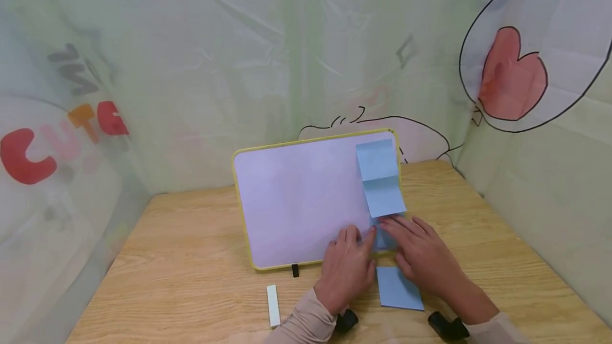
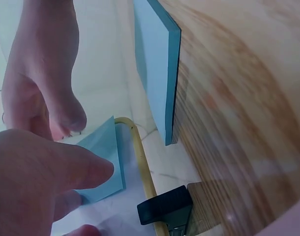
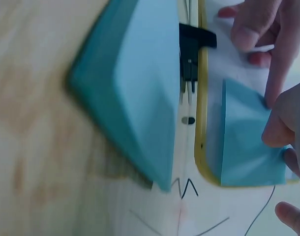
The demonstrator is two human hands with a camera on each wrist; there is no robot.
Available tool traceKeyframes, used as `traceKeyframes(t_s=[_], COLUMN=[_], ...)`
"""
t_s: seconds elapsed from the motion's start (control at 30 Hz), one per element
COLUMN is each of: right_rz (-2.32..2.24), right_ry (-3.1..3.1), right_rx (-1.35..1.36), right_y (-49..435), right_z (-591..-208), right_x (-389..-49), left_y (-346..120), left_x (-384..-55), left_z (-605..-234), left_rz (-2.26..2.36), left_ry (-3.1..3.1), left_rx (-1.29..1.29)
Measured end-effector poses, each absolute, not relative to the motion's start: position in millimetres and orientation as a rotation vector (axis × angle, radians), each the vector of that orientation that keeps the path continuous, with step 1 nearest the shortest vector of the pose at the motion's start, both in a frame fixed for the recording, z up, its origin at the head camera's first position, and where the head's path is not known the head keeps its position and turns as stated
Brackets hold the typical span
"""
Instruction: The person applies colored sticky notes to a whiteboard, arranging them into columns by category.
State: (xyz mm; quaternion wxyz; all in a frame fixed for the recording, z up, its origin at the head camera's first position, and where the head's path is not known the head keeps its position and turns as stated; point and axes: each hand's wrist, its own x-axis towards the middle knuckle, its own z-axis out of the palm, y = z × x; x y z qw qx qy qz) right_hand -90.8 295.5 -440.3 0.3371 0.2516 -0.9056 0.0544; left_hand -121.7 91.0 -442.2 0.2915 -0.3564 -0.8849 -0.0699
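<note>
A whiteboard (image 1: 301, 200) with a yellow frame leans back on the table. Down its right side runs a column of blue sticky notes: a top one (image 1: 377, 161), a middle one (image 1: 384, 196) and a lowest one (image 1: 385, 239), partly covered by fingers. My left hand (image 1: 346, 267) touches the lowest note's left edge with an outstretched index finger. On the note's upper part rest the fingers of my right hand (image 1: 425, 256). The right wrist view also shows this note (image 3: 248, 142) lying near the board's corner. Below the hands lies a blue sticky note pad (image 1: 399, 290).
A pale, narrow block (image 1: 273, 306) lies on the wooden table (image 1: 191, 259), left of my left forearm. A black support foot (image 1: 295, 270) sticks out under the board's lower edge. Behind the table hangs a printed curtain (image 1: 215, 68).
</note>
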Motion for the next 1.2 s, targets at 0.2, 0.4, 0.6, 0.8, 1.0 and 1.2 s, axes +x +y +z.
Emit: traceKeyframes(t_s=[0.2,0.4,0.6,0.8,1.0,1.2], right_rz=[0.136,0.153,0.128,0.054,0.027,0.016], right_ry=[-2.315,-2.221,-2.253,-2.338,-2.345,-2.34], right_rx=[0.601,0.645,0.768,0.73,0.687,0.643], right_y=[302.5,292.8,285.4,292.7,299.2,304.8], right_z=[-436.2,-435.2,-437.8,-439.4,-437.7,-438.1], right_x=[-86.3,-90.3,-94.8,-93.4,-91.8,-90.4], left_y=[90.8,89.2,88.6,89.0,89.4,88.5], left_x=[-122.9,-123.8,-123.7,-123.3,-124.2,-125.7], left_z=[-443.1,-444.4,-444.8,-444.0,-442.6,-444.2], left_rz=[-0.184,-0.161,-0.112,-0.102,-0.108,-0.118], left_ry=[-2.361,-2.369,-2.371,-2.325,-2.314,-2.34], left_rx=[-0.953,-0.954,-0.948,-0.945,-0.937,-0.942])
